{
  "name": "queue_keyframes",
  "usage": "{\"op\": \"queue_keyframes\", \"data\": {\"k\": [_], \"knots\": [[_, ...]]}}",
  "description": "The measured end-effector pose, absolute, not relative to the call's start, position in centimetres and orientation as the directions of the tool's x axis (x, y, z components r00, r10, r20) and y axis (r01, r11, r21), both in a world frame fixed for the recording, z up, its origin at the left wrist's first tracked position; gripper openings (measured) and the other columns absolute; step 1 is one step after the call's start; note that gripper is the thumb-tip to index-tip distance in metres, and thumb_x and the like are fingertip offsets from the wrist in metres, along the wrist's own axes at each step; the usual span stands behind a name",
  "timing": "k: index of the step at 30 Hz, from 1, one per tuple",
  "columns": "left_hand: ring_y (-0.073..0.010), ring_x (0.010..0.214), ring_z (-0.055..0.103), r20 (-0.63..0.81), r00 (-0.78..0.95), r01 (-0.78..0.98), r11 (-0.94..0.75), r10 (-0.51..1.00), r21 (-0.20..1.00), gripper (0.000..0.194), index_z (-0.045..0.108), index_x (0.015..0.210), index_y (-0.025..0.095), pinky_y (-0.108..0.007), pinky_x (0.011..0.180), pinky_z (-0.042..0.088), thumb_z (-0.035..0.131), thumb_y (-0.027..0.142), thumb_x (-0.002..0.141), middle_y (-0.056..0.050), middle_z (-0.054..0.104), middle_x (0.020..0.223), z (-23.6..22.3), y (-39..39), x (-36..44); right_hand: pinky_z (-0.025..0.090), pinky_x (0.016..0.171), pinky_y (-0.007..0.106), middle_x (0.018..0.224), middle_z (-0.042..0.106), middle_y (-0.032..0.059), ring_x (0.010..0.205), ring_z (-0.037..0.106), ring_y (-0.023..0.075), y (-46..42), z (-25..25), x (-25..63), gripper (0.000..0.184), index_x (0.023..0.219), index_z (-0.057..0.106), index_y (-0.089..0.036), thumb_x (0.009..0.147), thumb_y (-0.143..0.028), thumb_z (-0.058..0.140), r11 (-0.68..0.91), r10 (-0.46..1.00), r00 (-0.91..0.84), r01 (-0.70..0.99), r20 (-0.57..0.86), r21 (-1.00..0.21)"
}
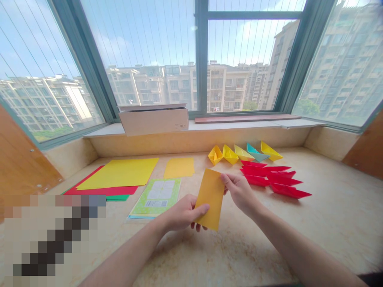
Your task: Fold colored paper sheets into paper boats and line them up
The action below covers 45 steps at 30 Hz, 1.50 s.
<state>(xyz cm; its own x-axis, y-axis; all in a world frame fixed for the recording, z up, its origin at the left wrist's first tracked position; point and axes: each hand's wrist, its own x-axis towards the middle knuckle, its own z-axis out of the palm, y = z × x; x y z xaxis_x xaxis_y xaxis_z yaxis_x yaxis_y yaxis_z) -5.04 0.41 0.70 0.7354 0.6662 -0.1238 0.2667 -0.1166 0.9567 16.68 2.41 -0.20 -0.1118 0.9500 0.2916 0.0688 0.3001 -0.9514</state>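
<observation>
A golden-yellow sheet of paper (210, 195), a tall rectangle that looks folded, is held up over the stone counter. My left hand (191, 213) grips its lower left side, thumb on the front and fingers behind. With thumb and fingers my right hand (236, 189) pinches its upper right edge. Beyond my right hand lie several red paper boats (289, 190) in a cluster. Behind them stands a row of paper boats in yellow, pale yellow and teal (254, 152). Flat beyond my left hand rests some orange-yellow paper (178, 167).
Large yellow sheets (119, 173) lie over red (104, 191) and green (118, 197) ones at the left. Closer in is a green-printed paper pack (160, 195). A white box (154, 120) sits on the window ledge. The left foreground is pixelated.
</observation>
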Motion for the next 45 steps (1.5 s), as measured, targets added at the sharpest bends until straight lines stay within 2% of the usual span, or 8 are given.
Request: {"op": "queue_keyframes", "data": {"k": [4, 8, 18, 22, 25, 31, 40, 45], "knots": [[-0.0101, 0.043, 0.054, -0.044, 0.632, 0.224, -0.128, 0.774, 0.966, 0.056, 0.066, 0.072, 0.010, -0.019, 0.041, 0.036, 0.049, 0.060, 0.090, -0.007, 0.065, 0.059, 0.6, 0.6, -4.9, 0.044, 0.055, 0.027, 0.070, 0.068, 0.0067, 0.059, 0.061, 0.0165, 2.3, 0.0, 16.8, 0.058, 0.080, 0.069, -0.015, 0.085, -0.071, 0.050, 0.196, 0.963, -0.189, -0.009, 0.194, -0.981], [-0.0098, 0.041, 0.053, 0.009, 0.550, 0.196, -0.140, 0.835, 0.971, 0.056, 0.066, 0.070, 0.010, -0.019, 0.039, 0.035, 0.050, 0.060, 0.089, -0.006, 0.064, 0.056, 0.4, 0.7, -4.7, 0.045, 0.059, 0.026, 0.072, 0.072, 0.0075, 0.065, 0.066, 0.0169, 1.9, 0.1, 16.6, 0.055, 0.082, 0.072, -0.015, 0.087, -0.066, 0.053, 0.181, 0.919, -0.364, 0.055, 0.149, -0.982], [-0.0094, 0.039, 0.052, -0.046, 0.589, 0.190, -0.083, 0.806, 0.978, 0.058, 0.061, 0.066, 0.013, -0.019, 0.038, 0.035, 0.049, 0.066, 0.087, -0.006, 0.065, 0.052, -0.7, 0.9, -4.7, 0.045, 0.055, 0.026, 0.069, 0.070, 0.0052, 0.062, 0.063, 0.0163, 2.5, -1.1, 16.3, 0.049, 0.077, 0.069, -0.015, 0.086, -0.062, 0.058, 0.246, 0.950, -0.218, 0.076, 0.225, -0.966], [-0.0101, 0.038, 0.053, -0.020, 0.540, 0.148, -0.071, 0.841, 0.986, 0.061, 0.060, 0.065, 0.012, -0.019, 0.037, 0.033, 0.046, 0.067, 0.088, -0.007, 0.065, 0.052, -1.1, 1.1, -4.6, 0.045, 0.057, 0.026, 0.066, 0.068, 0.0048, 0.060, 0.061, 0.0150, 1.9, -0.5, 16.1, 0.055, 0.077, 0.070, -0.015, 0.089, -0.065, 0.049, 0.216, 0.928, -0.325, 0.074, 0.182, -0.973], [-0.0101, 0.037, 0.052, 0.004, 0.518, 0.131, -0.084, 0.855, 0.988, 0.063, 0.059, 0.064, 0.012, -0.019, 0.036, 0.033, 0.044, 0.069, 0.088, -0.007, 0.064, 0.052, -1.2, 1.2, -4.5, 0.042, 0.058, 0.025, 0.065, 0.065, 0.0032, 0.059, 0.056, 0.0135, 1.5, -0.3, 15.9, 0.050, 0.073, 0.068, -0.015, 0.088, -0.061, 0.054, 0.207, 0.905, -0.396, 0.096, 0.153, -0.974], [-0.0097, 0.038, 0.053, 0.000, 0.496, 0.154, -0.088, 0.869, 0.984, 0.060, 0.060, 0.065, 0.012, -0.019, 0.037, 0.032, 0.049, 0.067, 0.086, -0.005, 0.062, 0.050, -1.2, 1.2, -4.7, 0.036, 0.054, 0.026, 0.060, 0.058, 0.0006, 0.056, 0.048, 0.0129, 1.7, -0.9, 15.8, 0.045, 0.069, 0.065, -0.015, 0.089, -0.055, 0.056, 0.261, 0.929, -0.315, 0.178, 0.197, -0.949], [-0.0100, 0.035, 0.052, 0.013, 0.410, 0.120, -0.068, 0.912, 0.990, 0.059, 0.058, 0.067, 0.013, -0.020, 0.036, 0.032, 0.048, 0.067, 0.087, -0.005, 0.063, 0.049, -0.7, 1.3, -4.5, 0.047, 0.058, 0.027, 0.075, 0.074, 0.0077, 0.062, 0.068, 0.0168, 1.0, -0.1, 15.5, 0.053, 0.083, 0.069, -0.014, 0.092, -0.061, 0.047, 0.190, 0.897, -0.424, 0.111, 0.127, -0.975], [-0.0102, 0.035, 0.052, -0.010, 0.399, 0.099, -0.032, 0.917, 0.995, 0.058, 0.059, 0.068, 0.013, -0.020, 0.036, 0.033, 0.048, 0.067, 0.087, -0.004, 0.062, 0.050, -0.4, 1.3, -4.4, 0.049, 0.063, 0.031, 0.078, 0.077, 0.0114, 0.070, 0.072, 0.0209, 1.0, -0.3, 15.3, 0.055, 0.080, 0.071, -0.014, 0.089, -0.064, 0.051, 0.198, 0.912, -0.394, 0.177, 0.115, -0.964]]}}
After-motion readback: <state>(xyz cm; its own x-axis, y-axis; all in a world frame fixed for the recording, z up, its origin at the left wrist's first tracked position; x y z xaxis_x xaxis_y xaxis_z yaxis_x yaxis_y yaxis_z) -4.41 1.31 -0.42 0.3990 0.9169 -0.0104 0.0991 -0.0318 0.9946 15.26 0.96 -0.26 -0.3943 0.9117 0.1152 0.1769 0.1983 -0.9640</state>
